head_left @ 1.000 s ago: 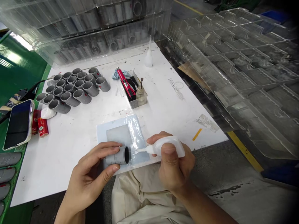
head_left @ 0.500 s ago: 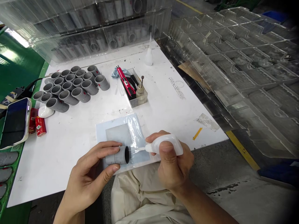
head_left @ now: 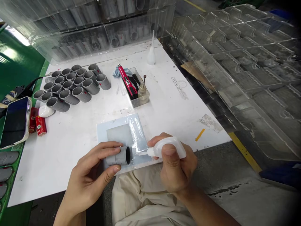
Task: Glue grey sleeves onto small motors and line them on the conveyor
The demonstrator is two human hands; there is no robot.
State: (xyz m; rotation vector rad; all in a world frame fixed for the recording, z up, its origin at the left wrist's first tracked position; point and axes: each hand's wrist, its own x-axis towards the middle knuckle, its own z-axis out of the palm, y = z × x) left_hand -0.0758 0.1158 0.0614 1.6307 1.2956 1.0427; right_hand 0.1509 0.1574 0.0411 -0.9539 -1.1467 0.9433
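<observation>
My left hand (head_left: 94,175) is closed around a grey plastic tube (head_left: 117,157), which lies on its side with its open end facing right. In my right hand (head_left: 175,166) is a white squeeze bottle (head_left: 168,147), gripped between thumb and fingers. Its thin nozzle points left at the tube's mouth; whether the tip reaches inside I cannot tell. Beneath the tube lies a light blue cloth (head_left: 101,127) under clear film, with a grey rectangle (head_left: 121,133) on it.
Several upright grey tubes (head_left: 70,84) stand at the left. A small clear box (head_left: 141,101) holds a red cutter (head_left: 128,81). Another white squeeze bottle (head_left: 151,56) stands behind. A phone (head_left: 16,121) leans at the left edge. Clear compartment trays (head_left: 246,72) lie to the right.
My right hand and the squeeze bottle have shifted very slightly right and the nozzle sits a little lower. The left hand and tube hold almost the same place.
</observation>
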